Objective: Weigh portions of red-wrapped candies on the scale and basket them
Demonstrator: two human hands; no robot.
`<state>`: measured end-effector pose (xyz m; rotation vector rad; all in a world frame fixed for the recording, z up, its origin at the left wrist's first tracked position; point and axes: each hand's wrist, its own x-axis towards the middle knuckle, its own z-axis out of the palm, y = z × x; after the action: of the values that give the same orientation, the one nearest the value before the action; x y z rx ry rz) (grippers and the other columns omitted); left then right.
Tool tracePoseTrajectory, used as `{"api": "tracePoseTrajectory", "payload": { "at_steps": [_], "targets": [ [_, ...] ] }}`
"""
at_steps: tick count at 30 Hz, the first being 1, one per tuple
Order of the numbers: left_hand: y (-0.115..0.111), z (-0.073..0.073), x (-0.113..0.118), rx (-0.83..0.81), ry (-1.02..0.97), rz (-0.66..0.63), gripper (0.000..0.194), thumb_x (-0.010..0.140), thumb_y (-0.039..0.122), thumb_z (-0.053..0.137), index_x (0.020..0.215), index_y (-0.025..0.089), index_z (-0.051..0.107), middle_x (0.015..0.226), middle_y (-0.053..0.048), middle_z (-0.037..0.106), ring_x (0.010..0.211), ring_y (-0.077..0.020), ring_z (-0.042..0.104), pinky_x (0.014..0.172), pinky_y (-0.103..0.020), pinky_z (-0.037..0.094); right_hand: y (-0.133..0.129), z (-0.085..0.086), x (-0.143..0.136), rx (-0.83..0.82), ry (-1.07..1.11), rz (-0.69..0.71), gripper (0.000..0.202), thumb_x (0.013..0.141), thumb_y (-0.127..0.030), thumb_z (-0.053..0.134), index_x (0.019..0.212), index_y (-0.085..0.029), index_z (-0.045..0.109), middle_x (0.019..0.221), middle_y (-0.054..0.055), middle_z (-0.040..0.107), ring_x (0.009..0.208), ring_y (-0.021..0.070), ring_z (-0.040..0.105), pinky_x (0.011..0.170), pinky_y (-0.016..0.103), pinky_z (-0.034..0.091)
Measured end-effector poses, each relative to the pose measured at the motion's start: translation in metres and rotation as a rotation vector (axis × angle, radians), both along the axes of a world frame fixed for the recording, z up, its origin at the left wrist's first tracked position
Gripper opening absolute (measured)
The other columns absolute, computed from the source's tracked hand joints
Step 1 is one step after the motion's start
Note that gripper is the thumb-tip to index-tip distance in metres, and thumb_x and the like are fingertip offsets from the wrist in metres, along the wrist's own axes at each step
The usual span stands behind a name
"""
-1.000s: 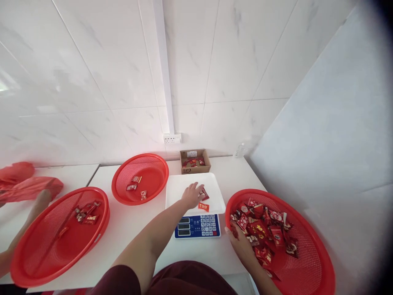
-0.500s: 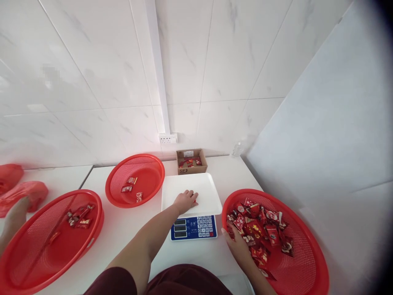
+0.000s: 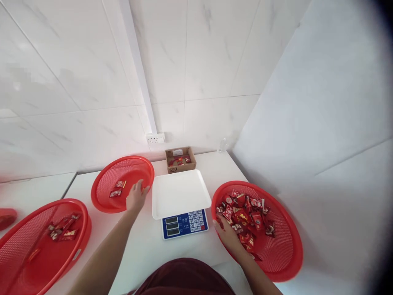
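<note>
My left hand point(image 3: 135, 199) is over the right side of the back red basket point(image 3: 100, 174), fingers curled round a small red-and-orange wrapped candy that is mostly hidden. Two wrapped candies point(image 3: 116, 193) lie in that basket to the left of the hand. My right hand point(image 3: 230, 238) grips the left rim of the right red basket point(image 3: 287, 229), thumb outside and fingers inside. Many red wrapped candies point(image 3: 242, 217) are heaped in this basket beside the fingers. Between my hands stands a digital scale point(image 3: 185, 224) with a bare white tray point(image 3: 181, 192).
A small cardboard box point(image 3: 181, 168) with red packets stands behind the scale. At the front left is another red basket point(image 3: 82, 241) holding several packets. A clear plastic bottle point(image 3: 222, 145) stands by the wall, and a socket strip point(image 3: 155, 138) is mounted above the table.
My left hand has moved left from the scale tray to the back basket, carrying a small red item. My right hand stays on its basket. The other person's hand at far left is out of view.
</note>
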<state>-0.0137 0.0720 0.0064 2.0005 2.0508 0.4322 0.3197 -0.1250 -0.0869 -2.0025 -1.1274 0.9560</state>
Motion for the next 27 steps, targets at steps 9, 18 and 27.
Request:
{"api": "tracePoseTrajectory", "payload": {
  "at_steps": [9, 18, 27],
  "targets": [
    [-0.054, -0.033, -0.023, 0.182, 0.101, -0.023, 0.050, 0.089, 0.042, 0.031, 0.130, 0.014, 0.039, 0.139, -0.016, 0.036, 0.132, -0.0302, 0.024, 0.105, -0.048, 0.026, 0.022, -0.020, 0.042, -0.202, -0.452, 0.213, 0.058, 0.078, -0.033, 0.048, 0.134, -0.017, 0.041, 0.143, 0.013, 0.033, 0.134, 0.0296, 0.023, 0.106, 0.044, 0.022],
    [-0.111, -0.049, 0.027, 0.187, -0.134, -0.324, 0.044, 0.090, 0.041, 0.034, 0.126, 0.018, 0.043, 0.135, -0.012, 0.042, 0.131, -0.0259, 0.029, 0.105, -0.047, 0.031, -0.002, -0.016, 0.037, -0.151, -0.614, 0.266, 0.037, 0.078, -0.019, 0.045, 0.112, -0.016, 0.059, 0.114, 0.012, 0.058, 0.108, 0.0266, 0.050, 0.092, 0.036, 0.036],
    [-0.125, -0.041, 0.043, 0.153, -0.233, -0.395, 0.036, 0.090, 0.036, 0.037, 0.121, 0.020, 0.049, 0.128, -0.010, 0.050, 0.127, -0.0234, 0.037, 0.102, -0.045, 0.037, -0.006, -0.012, 0.069, -0.238, -0.374, -0.006, 0.032, 0.082, -0.021, 0.038, 0.110, -0.012, 0.052, 0.107, 0.013, 0.063, 0.100, 0.0226, 0.059, 0.084, 0.030, 0.040]
  ]
}}
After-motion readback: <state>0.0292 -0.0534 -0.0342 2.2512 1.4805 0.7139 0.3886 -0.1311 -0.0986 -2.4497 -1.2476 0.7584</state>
